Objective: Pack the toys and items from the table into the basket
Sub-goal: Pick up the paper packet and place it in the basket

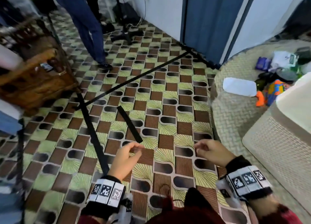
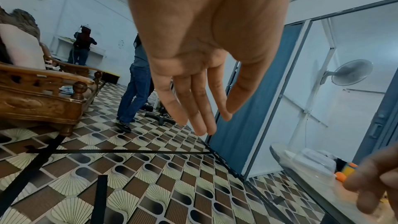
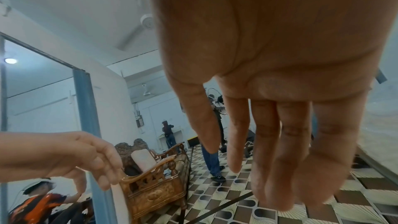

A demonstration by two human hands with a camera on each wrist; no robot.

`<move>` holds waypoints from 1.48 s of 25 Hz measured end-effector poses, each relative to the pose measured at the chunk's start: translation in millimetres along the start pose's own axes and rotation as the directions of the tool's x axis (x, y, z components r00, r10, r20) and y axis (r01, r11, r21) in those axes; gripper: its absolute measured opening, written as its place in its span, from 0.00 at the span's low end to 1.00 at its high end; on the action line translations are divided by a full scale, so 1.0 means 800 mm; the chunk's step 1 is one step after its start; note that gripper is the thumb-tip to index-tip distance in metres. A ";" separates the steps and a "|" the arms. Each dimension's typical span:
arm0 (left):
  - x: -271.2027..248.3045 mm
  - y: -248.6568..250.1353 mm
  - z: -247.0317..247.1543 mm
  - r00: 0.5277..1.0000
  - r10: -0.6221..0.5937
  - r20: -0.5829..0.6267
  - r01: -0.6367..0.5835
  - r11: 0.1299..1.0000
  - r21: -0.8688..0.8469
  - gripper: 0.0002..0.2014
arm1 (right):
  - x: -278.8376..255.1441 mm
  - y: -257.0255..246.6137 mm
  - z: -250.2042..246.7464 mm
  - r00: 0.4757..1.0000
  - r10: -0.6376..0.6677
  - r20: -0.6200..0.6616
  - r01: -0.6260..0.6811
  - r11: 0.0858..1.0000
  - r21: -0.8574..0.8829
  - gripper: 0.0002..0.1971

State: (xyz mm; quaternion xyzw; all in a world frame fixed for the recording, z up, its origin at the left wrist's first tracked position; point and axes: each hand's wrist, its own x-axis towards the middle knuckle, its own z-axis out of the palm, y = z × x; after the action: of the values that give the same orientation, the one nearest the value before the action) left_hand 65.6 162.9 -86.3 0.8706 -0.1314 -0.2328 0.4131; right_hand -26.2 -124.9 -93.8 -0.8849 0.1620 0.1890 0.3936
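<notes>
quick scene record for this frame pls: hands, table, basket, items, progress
left hand: empty, fingers relaxed, over the floor
right hand: empty, fingers loosely curled, near the table edge
table: round, woven cover, right of the hands
basket: pale woven, on the table's near side; inside not visible
items: white flat pack, orange and blue toy, purple packet, other clutter too blurred to name
progress: items still on table
</notes>
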 end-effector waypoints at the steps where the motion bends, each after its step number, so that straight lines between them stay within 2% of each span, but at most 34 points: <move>1: 0.015 -0.002 -0.008 1.000 -0.001 0.018 0.001 1.000 -0.005 0.11 | 0.015 -0.001 -0.002 1.000 0.015 -0.007 -0.015 1.000 0.005 0.10; 3: 0.048 -0.004 -0.019 1.000 0.002 0.029 -0.001 1.000 -0.009 0.11 | 0.042 -0.003 -0.009 0.998 0.043 -0.040 -0.042 0.999 0.017 0.11; 8: 0.160 0.012 -0.038 0.998 0.007 0.060 -0.007 1.000 -0.001 0.10 | 0.121 -0.012 -0.053 0.977 0.089 -0.194 -0.055 0.983 0.175 0.13; 11: 0.245 0.031 -0.050 0.997 0.031 0.067 -0.030 1.000 -0.005 0.11 | 0.181 -0.018 -0.087 0.968 0.135 -0.213 -0.089 0.973 0.211 0.15; 16: 0.407 0.089 -0.070 0.987 0.091 0.134 -0.097 0.995 0.037 0.10 | 0.295 -0.020 -0.153 0.943 0.184 -0.278 -0.113 0.961 0.253 0.13; 20: 0.506 0.134 -0.072 0.964 0.173 0.204 -0.195 0.977 0.093 0.08 | 0.356 -0.018 -0.190 0.931 0.224 -0.289 -0.139 0.948 0.287 0.13; 22: 0.552 0.157 -0.068 0.945 0.201 0.258 -0.235 0.966 0.110 0.08 | 0.379 -0.013 -0.210 0.907 0.264 -0.329 -0.160 0.937 0.310 0.12; 26: 0.634 0.201 -0.052 0.900 0.241 0.363 -0.302 0.945 0.122 0.09 | 0.407 0.002 -0.249 0.818 0.389 -0.423 -0.165 0.864 0.476 0.10; 29: 0.705 0.237 -0.030 0.854 0.264 0.449 -0.340 0.936 0.095 0.08 | 0.429 0.015 -0.280 0.746 0.462 -0.480 -0.204 0.844 0.497 0.11; 31: 0.757 0.266 -0.013 0.813 0.281 0.510 -0.373 0.924 0.085 0.08 | 0.446 0.027 -0.298 0.678 0.526 -0.514 -0.240 0.819 0.521 0.11; 35: 0.847 0.330 0.030 0.703 0.317 0.637 -0.458 0.887 0.064 0.09 | 0.464 0.046 -0.335 0.519 0.662 -0.541 -0.281 0.730 0.623 0.11; 37: 0.883 0.366 0.053 0.606 0.352 0.713 -0.547 0.836 0.053 0.09 | 0.468 0.049 -0.352 0.412 0.734 -0.540 -0.292 0.668 0.685 0.11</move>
State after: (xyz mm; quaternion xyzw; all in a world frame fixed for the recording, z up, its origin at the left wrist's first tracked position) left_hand 638.6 -344.9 -90.2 0.7086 -0.5188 -0.4010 0.2606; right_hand 342.9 -414.9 -117.5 -0.6408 0.6329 -0.1511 0.4074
